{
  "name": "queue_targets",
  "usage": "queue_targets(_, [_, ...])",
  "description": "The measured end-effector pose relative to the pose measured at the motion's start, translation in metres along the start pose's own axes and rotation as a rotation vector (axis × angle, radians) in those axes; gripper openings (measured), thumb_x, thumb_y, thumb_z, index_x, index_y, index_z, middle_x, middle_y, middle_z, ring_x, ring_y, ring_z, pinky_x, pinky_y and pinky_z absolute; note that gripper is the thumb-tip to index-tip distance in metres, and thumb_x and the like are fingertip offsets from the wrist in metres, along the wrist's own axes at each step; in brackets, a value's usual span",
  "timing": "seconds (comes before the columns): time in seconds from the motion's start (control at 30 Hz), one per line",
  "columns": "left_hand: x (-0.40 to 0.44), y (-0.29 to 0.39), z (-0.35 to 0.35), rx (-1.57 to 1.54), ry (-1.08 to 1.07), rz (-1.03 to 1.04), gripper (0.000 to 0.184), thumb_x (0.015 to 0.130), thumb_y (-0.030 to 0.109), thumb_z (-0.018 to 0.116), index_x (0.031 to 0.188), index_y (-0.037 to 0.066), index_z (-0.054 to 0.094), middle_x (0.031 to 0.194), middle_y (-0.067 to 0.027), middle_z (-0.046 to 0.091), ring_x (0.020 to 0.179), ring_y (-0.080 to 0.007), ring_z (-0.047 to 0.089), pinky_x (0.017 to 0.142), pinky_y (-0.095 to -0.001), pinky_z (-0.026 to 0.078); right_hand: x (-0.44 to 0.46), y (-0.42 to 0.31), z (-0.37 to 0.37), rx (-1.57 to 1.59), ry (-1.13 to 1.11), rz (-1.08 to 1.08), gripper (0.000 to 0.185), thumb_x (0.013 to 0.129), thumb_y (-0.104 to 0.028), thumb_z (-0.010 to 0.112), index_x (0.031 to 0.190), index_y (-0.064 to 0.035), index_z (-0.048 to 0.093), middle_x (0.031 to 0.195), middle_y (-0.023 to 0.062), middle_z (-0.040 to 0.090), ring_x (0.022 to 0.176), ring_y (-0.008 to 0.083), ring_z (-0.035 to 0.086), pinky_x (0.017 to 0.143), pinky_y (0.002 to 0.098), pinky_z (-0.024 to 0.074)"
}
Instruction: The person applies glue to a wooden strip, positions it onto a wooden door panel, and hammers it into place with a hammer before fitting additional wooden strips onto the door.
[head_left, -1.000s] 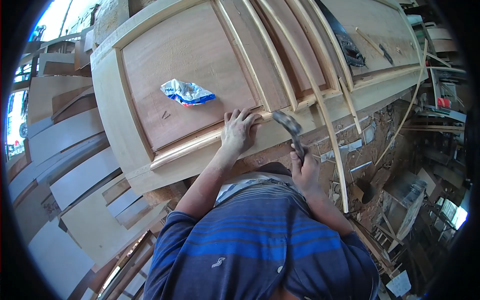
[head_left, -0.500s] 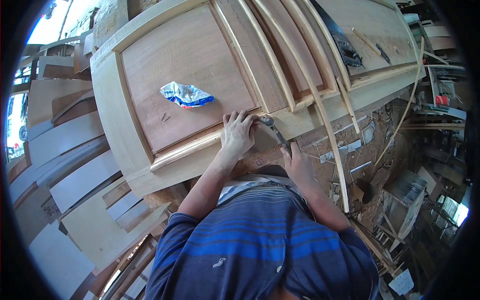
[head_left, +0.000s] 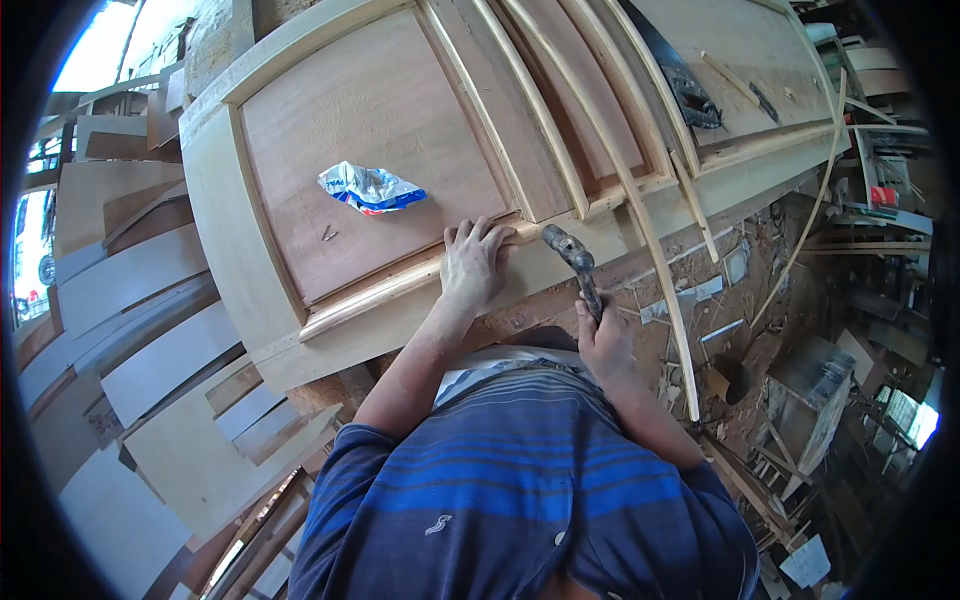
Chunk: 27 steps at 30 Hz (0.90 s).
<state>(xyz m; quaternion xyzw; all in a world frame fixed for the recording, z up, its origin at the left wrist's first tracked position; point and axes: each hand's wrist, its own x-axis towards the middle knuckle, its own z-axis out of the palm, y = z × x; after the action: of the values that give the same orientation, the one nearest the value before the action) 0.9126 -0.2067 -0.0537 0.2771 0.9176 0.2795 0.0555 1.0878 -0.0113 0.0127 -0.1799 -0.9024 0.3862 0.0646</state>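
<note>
My right hand (head_left: pixel 608 343) is wrapped round the handle of a hammer (head_left: pixel 585 275). Its dark metal head is raised just beside the near edge of a panelled wooden door (head_left: pixel 218 200). My left hand (head_left: pixel 472 265) bends over the wooden moulding strip (head_left: pixel 385 285) along the panel's near side, fingertips pressed on it. Whether a nail sits between those fingers cannot be made out. A crumpled white and blue plastic bag (head_left: pixel 370 188) lies on the door panel, with a few small nails (head_left: pixel 328 233) close by.
Loose thin wooden strips (head_left: pixel 660 280) cross the door and overhang its near edge. A handsaw (head_left: pixel 695 100) and a small dark tool (head_left: pixel 764 103) lie farther right. Stacked boards (head_left: pixel 165 350) fill the left side; scraps litter the ground at right.
The hammer head has lifted away from beside my left fingers, towards the right, and my right hand has shifted slightly right with it. My left hand stays nearly in place on the moulding.
</note>
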Motion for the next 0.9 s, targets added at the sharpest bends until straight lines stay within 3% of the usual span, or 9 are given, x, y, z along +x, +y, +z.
queue_targets(0.1, [0.003, 0.003, -0.002, 0.026, -0.008, 0.005, 0.03, 0.097, 0.028, 0.076, 0.126, 0.019, 0.077, 0.122, -0.0068, 0.07, 0.117, -0.0319, 0.062, 0.107, -0.0485, 0.043, 0.022, 0.0, -0.001, -0.368, -0.299, 0.073, 0.027, 0.113, -0.035, 0.064, 0.117, -0.0082, 0.062, 0.078, 0.0241, 0.074, 0.072, 0.0494, 0.075, 0.061, 0.0589, 0.0577])
queue_targets(0.2, [0.007, 0.0, -0.003, 0.045, -0.029, -0.003, 0.031, 0.097, 0.027, 0.076, 0.126, 0.018, 0.077, 0.122, -0.007, 0.069, 0.119, -0.032, 0.062, 0.107, -0.0485, 0.043, 0.029, -0.015, -0.017, -0.356, -0.249, 0.026, 0.03, 0.113, -0.039, 0.063, 0.115, -0.0086, 0.061, 0.077, 0.024, 0.074, 0.072, 0.0486, 0.075, 0.061, 0.0597, 0.0582])
queue_targets(0.3, [-0.001, 0.001, -0.002, -0.017, -0.028, -0.011, 0.031, 0.096, 0.024, 0.075, 0.126, 0.017, 0.077, 0.122, -0.0072, 0.069, 0.12, -0.0321, 0.061, 0.107, -0.0485, 0.043, 0.018, -0.016, -0.011, -0.051, 0.009, -0.069, 0.032, 0.113, -0.041, 0.062, 0.114, -0.009, 0.06, 0.074, 0.0244, 0.073, 0.071, 0.0494, 0.074, 0.06, 0.0608, 0.0578])
queue_targets(0.4, [0.004, 0.003, -0.003, -0.04, 0.006, 0.007, 0.031, 0.096, 0.021, 0.074, 0.126, 0.017, 0.077, 0.121, -0.0074, 0.07, 0.118, -0.0326, 0.062, 0.106, -0.0483, 0.043, 0.024, -0.001, -0.007, -0.46, -0.324, 0.055, 0.031, 0.113, -0.041, 0.062, 0.115, -0.0095, 0.061, 0.071, 0.024, 0.072, 0.069, 0.0489, 0.074, 0.059, 0.0605, 0.0571])
queue_targets(0.63, [0.002, 0.001, -0.001, -0.032, -0.054, -0.03, 0.04, 0.088, 0.017, 0.077, 0.128, 0.018, 0.076, 0.127, -0.0071, 0.069, 0.122, -0.0325, 0.061, 0.108, -0.0479, 0.042, 0.027, -0.004, -0.01, -0.418, -0.316, 0.071, 0.031, 0.112, -0.04, 0.064, 0.118, -0.009, 0.062, 0.071, 0.0245, 0.071, 0.069, 0.0493, 0.074, 0.06, 0.0626, 0.0573])
queue_targets(0.73, [0.003, 0.002, -0.01, 0.006, -0.109, -0.033, 0.041, 0.088, 0.016, 0.078, 0.13, 0.018, 0.075, 0.126, -0.0083, 0.069, 0.123, -0.0331, 0.061, 0.109, -0.048, 0.042, 0.037, -0.004, -0.013, -0.43, -0.347, 0.042, 0.032, 0.111, -0.039, 0.065, 0.12, -0.0077, 0.063, 0.072, 0.0258, 0.071, 0.071, 0.0501, 0.074, 0.061, 0.063, 0.0571])
queue_targets(0.9, [0.0, -0.002, -0.006, -0.07, -0.008, 0.004, 0.035, 0.094, 0.019, 0.076, 0.129, 0.015, 0.074, 0.123, -0.0105, 0.072, 0.119, -0.0348, 0.063, 0.109, -0.0498, 0.043, 0.05, -0.012, -0.02, -0.375, -0.315, 0.035, 0.031, 0.11, -0.034, 0.068, 0.125, -0.0072, 0.066, 0.076, 0.025, 0.073, 0.074, 0.0504, 0.075, 0.065, 0.062, 0.0579])
